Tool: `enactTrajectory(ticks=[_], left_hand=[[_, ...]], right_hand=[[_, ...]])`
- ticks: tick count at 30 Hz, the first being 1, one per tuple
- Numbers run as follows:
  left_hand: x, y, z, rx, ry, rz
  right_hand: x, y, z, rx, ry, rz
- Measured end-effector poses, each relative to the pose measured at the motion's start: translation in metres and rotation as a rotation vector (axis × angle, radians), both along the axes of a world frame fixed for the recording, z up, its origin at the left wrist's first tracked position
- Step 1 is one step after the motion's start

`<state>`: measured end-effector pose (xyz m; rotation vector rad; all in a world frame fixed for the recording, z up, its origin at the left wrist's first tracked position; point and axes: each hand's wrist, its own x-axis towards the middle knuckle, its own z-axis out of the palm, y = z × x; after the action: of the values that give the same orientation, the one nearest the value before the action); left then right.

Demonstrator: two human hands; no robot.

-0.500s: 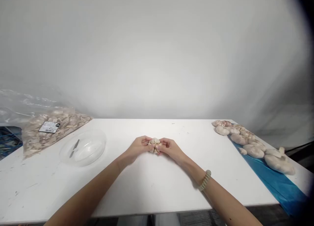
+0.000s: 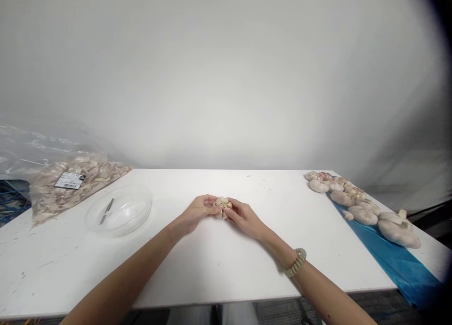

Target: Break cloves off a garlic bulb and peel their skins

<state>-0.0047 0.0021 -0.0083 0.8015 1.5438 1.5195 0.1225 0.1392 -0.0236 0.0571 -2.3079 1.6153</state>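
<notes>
Above the white surface [image 2: 282,264], the left hand [image 2: 196,212] and right hand [image 2: 247,218] pinch one garlic bulb [image 2: 222,207] between them, each grip closed on a side.

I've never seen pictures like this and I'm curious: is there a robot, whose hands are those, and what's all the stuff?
There's no robot here! You see a person's bare left hand and right hand. The camera is worn on the person's head, looking forward and down, so you see almost what they see.

Between their fingers, both hands hold a round, whitish garlic bulb over a flat white table.

On the left is a shallow, clear round dish with a thin dark tool in it, maybe a small knife. Beyond it is a see-through plastic bag of pale, papery bits, with a white label.

On the right, more pale garlic bulbs lie along a shiny blue sheet.
</notes>
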Motion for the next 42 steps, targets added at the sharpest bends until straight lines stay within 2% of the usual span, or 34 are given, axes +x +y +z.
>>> enactTrajectory(ticks=[4,9,11,13,16,18,29,35,42], left_hand=[[0.003,-0.001,0.006,0.015,-0.031,-0.061],[0.002,-0.003,0.013,0.041,-0.043,-0.111],[0.0,-0.003,0.012,0.045,-0.041,-0.107],[-0.002,-0.003,0.009,0.037,-0.039,-0.105],[-0.004,-0.003,0.004,0.022,-0.039,-0.102],[-0.004,-0.003,0.003,0.019,-0.039,-0.105],[0.005,-0.002,0.005,0.055,-0.077,-0.135],[0.014,-0.002,0.007,0.067,-0.128,-0.132],[0.011,-0.004,0.012,0.123,-0.187,-0.231]], right_hand=[[0.002,0.0,0.0,-0.01,0.002,0.011],[-0.001,0.002,-0.001,-0.175,-0.021,0.02],[-0.001,0.003,0.0,-0.18,-0.024,0.009],[0.0,0.004,0.001,-0.081,-0.022,-0.018],[0.003,0.005,0.004,0.159,0.0,-0.078],[0.003,0.005,0.005,0.248,0.017,-0.104],[0.0,0.002,0.001,0.293,0.089,-0.189],[-0.001,0.006,-0.001,0.149,0.075,-0.25],[-0.008,0.001,-0.002,-0.269,0.031,-0.227]])
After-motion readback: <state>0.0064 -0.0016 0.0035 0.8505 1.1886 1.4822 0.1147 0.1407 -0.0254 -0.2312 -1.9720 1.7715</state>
